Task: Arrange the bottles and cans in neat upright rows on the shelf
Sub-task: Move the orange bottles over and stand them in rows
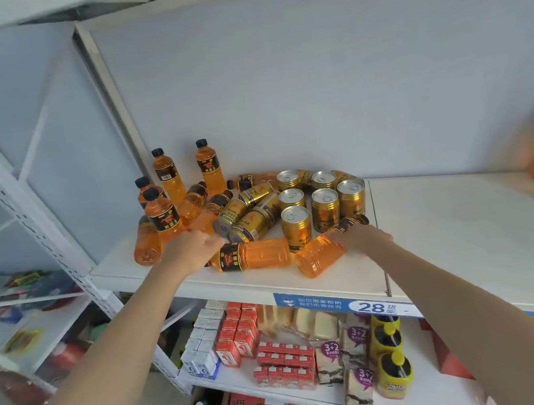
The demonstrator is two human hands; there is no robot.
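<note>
Hands reach for toppled bottles on a shelf (436,229)

Left hand (192,248) grips 1 fallen bottle (256,255); right hand (362,238) curls round another (318,255). 6 cans (325,209) stand upright behind.

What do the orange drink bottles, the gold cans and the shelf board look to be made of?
Orange bottles: apparently clear plastic; the liquid shows through ribbed walls, with dark screw caps and printed dark labels.
Gold cans: likely metal, glossy gold print, with bright silvery lids bearing pull tabs.
Shelf board: smooth, matt white; painted metal or laminate, cannot tell which.
</note>
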